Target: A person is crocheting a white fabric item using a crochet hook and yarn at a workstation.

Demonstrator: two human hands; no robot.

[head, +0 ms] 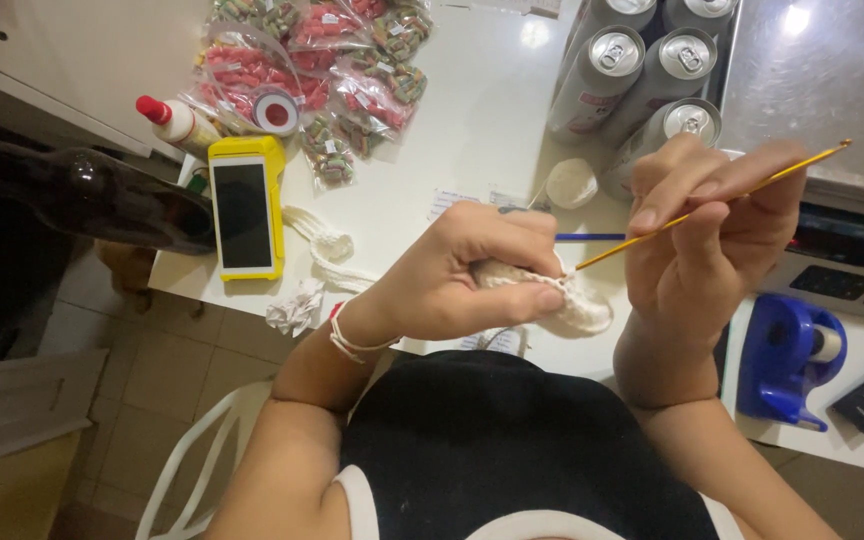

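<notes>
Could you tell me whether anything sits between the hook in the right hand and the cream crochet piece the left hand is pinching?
Nothing visible does: the yellow crochet hook in the right hand meets the cream crochet piece directly, beside the left hand.

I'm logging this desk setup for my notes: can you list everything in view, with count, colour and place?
Slim metal drink cans: five, silver, top right.
Clear bags of sweets: several, red and mixed colours, top centre.
Slab-shaped handheld device: one, yellow, dark screen, table's left edge.
Glue bottle: one, white, red cap, beside the device.
Tape dispenser: one, blue, right.
Crocheted yarn piece: one, cream, pinched in left hand.
Thin crochet hook: one, yellow, in right hand.
</notes>
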